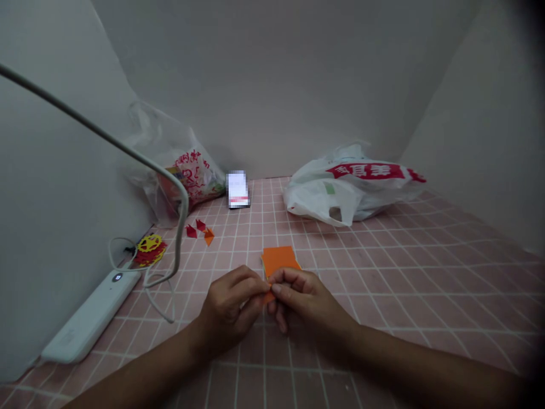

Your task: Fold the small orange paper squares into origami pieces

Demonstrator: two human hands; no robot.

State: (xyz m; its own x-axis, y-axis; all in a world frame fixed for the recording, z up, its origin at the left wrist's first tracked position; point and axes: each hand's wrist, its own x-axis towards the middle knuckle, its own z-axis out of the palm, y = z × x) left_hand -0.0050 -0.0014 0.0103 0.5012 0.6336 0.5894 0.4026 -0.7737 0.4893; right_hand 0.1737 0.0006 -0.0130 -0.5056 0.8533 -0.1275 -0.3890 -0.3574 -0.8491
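Between my two hands is a small piece of folded orange paper [268,297], mostly covered by my fingers. My left hand [234,301] pinches it from the left, fingers curled. From the right, my right hand [300,295] grips it between thumb and forefinger, the thumb tip lying close to the left fingertips. Just beyond the hands lies a stack of square orange paper [280,259], its near edge hidden behind the right fingers. Farther left sit two small folded red papers [191,232] and a folded orange one [208,236].
A white power bank [91,318] with a cable [170,176] lies at the left, near yellow and red cut-out pieces [149,250]. Along the back are a clear plastic bag [191,176], a lit phone [238,190] and a white plastic bag [353,184]. Walls enclose the pink checked surface [404,272].
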